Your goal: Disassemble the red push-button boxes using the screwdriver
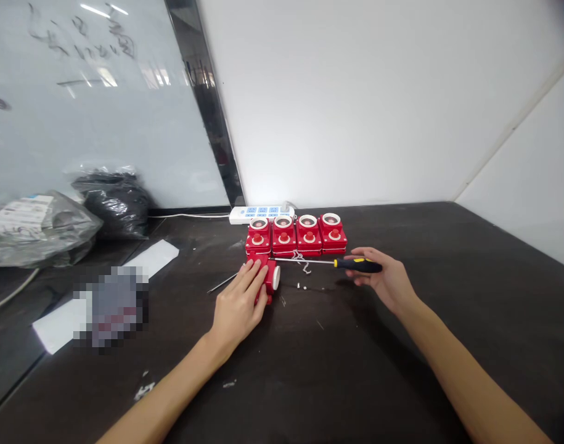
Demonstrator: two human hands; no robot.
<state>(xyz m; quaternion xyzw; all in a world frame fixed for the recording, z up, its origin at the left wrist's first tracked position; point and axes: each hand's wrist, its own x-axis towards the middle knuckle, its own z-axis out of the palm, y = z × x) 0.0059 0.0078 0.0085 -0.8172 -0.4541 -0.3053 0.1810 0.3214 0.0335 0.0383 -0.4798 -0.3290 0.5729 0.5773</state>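
My left hand [242, 298] lies over a red box [271, 280] with a white ring, its fingers across the top and the thumb along the near side. That box rests on its side, the ring facing right. In my right hand [386, 277] is a screwdriver [358, 265] with a black and yellow handle. Its long shaft points left, and the tip reaches the far edge of the held box. Several similar red boxes [308, 237], each with a white ring and a red knob, stand in a row just behind. A thin metal rod [221, 283] lies left of my left hand, partly hidden.
A white power strip [262, 214] with a plug sits behind the row. White scraps [306, 267] lie on the dark table [337, 382]. To the left are a white strip [159, 256], a blurred-out object [115, 305], a black plastic bag [113, 200] and a clear bag [55, 228].
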